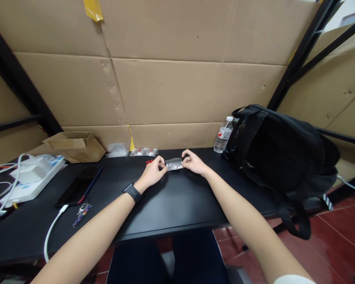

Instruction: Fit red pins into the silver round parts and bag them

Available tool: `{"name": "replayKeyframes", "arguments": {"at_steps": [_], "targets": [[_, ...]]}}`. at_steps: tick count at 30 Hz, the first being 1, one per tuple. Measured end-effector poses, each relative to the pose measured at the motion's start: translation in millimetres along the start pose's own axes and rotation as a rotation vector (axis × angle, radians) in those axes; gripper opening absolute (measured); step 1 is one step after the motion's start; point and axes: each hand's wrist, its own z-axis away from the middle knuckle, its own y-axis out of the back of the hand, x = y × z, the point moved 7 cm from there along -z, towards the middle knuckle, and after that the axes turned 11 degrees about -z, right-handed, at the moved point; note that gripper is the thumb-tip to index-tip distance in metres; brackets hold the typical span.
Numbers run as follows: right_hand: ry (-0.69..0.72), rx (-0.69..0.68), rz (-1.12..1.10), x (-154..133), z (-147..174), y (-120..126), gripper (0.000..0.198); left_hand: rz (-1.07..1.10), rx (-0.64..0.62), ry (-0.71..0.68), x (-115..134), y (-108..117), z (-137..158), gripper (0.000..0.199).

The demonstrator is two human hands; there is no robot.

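A small clear plastic bag (174,164) is stretched between my two hands, just over the black desk. My left hand (153,172), with a dark watch (132,192) on the wrist, pinches the bag's left end. At its right end, my right hand (193,162) pinches with thumb and forefinger. Shiny bits show through the plastic, too small to name. Something small and red (148,162) peeks out behind my left hand, mostly hidden. Behind it lie more small clear packets (143,152) and a stack of clear bags (117,150) against the cardboard.
A black backpack (286,154) fills the desk's right side, beside a water bottle (224,135). To the left are a paper bag (76,146), a white power strip (37,185) with cables, a phone (77,187), a pen (90,184) and a keychain (82,214). Cardboard walls the back.
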Motion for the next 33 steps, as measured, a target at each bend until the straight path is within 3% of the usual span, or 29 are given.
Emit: {"name": "replayKeyframes", "arguments": {"at_steps": [4,12,22,28,33], "targets": [[0.065,-0.048,0.115,-7.2,-0.6,-4.1,0.031,-0.055,-0.011,-0.088,8.3,-0.4,1.6,0.004],[0.137,-0.147,0.401,-10.0,2.1,-14.1,0.033,-0.331,-0.065,-0.213,16.5,-10.6,4.3,0.032],[0.185,-0.212,0.557,-11.6,6.0,-18.8,0.047,-0.447,-0.086,-0.214,9.2,-15.2,6.7,0.037],[0.223,-0.166,0.551,-11.2,6.7,-21.0,0.024,-0.41,-0.106,-0.198,13.8,-13.4,6.8,0.028],[0.252,-0.215,0.539,-17.8,6.6,-23.2,0.022,-0.393,-0.087,-0.154,11.5,-10.8,5.0,0.022]]}}
